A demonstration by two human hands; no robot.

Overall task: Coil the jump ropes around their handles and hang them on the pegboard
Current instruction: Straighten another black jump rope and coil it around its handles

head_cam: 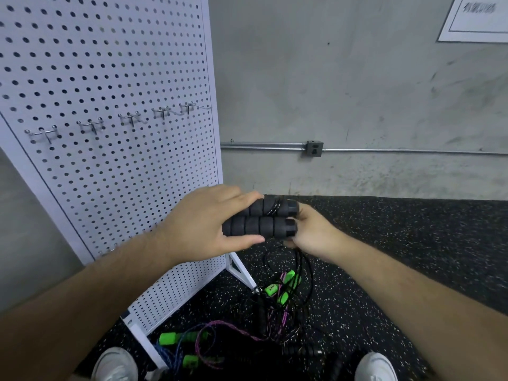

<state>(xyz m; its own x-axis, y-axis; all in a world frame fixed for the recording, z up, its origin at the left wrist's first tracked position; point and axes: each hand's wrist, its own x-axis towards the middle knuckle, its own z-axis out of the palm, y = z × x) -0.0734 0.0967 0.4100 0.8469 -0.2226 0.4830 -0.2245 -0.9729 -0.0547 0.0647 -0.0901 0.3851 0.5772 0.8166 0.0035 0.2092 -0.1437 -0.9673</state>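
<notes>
Black ribbed handles carry a black rope flecked white. The pegboard is white, dotted with dark holes; the floor black, speckled white. Elsewhere: green handles, a purple rope.

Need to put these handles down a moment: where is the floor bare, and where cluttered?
Bare speckled mat lies right of the rope dangling below the black handles, up to the concrete wall. Crowded: the floor between both shoes and the pegboard foot, where green-handled and black ropes tangle. The five pegboard hooks hold nothing.
</notes>
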